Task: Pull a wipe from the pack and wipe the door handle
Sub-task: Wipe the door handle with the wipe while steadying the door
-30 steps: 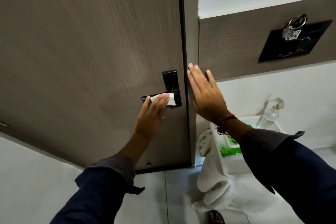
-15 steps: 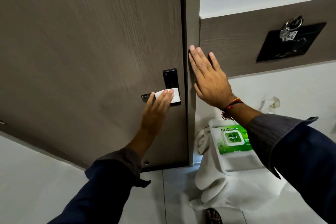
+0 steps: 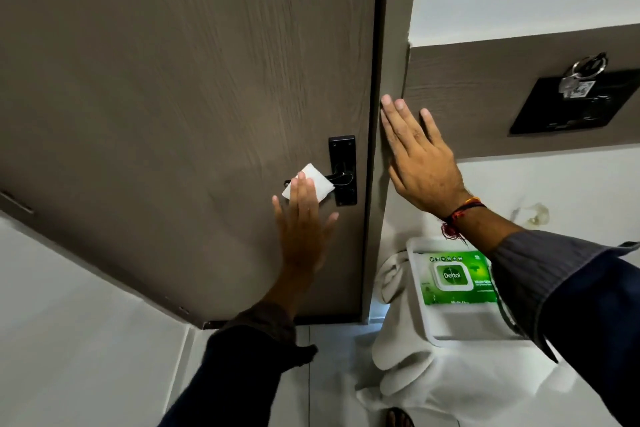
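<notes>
One folded white wipe lies pressed on the black door handle under the flat, open fingers of the left hand; the right hand, its grip open too, rests spread on the door frame, above the green wipe pack in a white tray

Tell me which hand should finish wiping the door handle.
Left. The left hand already presses the wipe on the black door handle, fingers flat over it. The right hand lies flat on the door frame, holding nothing, probably bracing.
</notes>
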{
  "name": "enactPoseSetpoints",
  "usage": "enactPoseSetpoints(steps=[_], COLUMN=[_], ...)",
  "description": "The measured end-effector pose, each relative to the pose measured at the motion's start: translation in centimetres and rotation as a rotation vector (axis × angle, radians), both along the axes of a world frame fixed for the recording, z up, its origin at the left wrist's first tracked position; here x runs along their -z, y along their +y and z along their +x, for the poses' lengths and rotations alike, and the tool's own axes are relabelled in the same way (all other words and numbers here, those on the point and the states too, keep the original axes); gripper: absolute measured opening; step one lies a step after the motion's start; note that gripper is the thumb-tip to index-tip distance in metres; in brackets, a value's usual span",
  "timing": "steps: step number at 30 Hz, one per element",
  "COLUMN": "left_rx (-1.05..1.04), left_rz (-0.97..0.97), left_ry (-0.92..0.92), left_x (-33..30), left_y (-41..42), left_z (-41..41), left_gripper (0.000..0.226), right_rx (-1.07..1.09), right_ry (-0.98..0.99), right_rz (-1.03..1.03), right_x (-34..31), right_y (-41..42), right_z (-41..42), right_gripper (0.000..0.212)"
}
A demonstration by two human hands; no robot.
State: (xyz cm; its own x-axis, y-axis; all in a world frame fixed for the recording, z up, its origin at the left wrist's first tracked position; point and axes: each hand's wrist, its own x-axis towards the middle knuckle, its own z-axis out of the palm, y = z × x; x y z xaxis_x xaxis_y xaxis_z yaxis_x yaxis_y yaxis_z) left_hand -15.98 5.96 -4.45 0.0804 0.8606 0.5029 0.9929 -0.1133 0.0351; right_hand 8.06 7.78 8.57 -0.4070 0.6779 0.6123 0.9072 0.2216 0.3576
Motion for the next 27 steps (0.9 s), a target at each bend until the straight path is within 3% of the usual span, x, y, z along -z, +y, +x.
enactPoseSetpoints(steps=[2, 7, 12, 17, 23, 27], left_rx=[-0.052, -0.126, -0.102, -0.192, -0.18, -0.216], left_rz=[-0.041, -0.045, -0.079, -0.057, -0.111, -0.069], left_ry=[-0.148, -0.299, -0.811, -1.145, -1.163, -1.282], left_x=[-0.5, -1.4, -3.9, -6.3, -6.8, -6.7], left_y=[-0.3, -0.4, -0.6, 0.5, 0.1, 0.9], left_z=[2.5, 3.3, 7.1, 7.9, 9.3, 7.8], left_gripper=[0.089, 0.091, 0.083, 0.076, 0.077, 0.076], right_rx=[-0.003, 0.012, 0.036, 0.012, -0.004, -0.016], right_ry=[-0.004, -0.02, -0.017, -0.038, -0.037, -0.027], right_rz=[-0.009, -0.004, -0.006, 0.01, 0.021, 0.034], right_x=[0.0, 0.5, 1.1, 1.1, 1.2, 1.4], right_y=[0.0, 0.5, 1.0, 1.3, 1.5, 1.7], right_z=[0.1, 0.1, -0.2, 0.4, 0.6, 0.5], right_gripper=[0.083, 0.084, 0.084, 0.086, 0.085, 0.086])
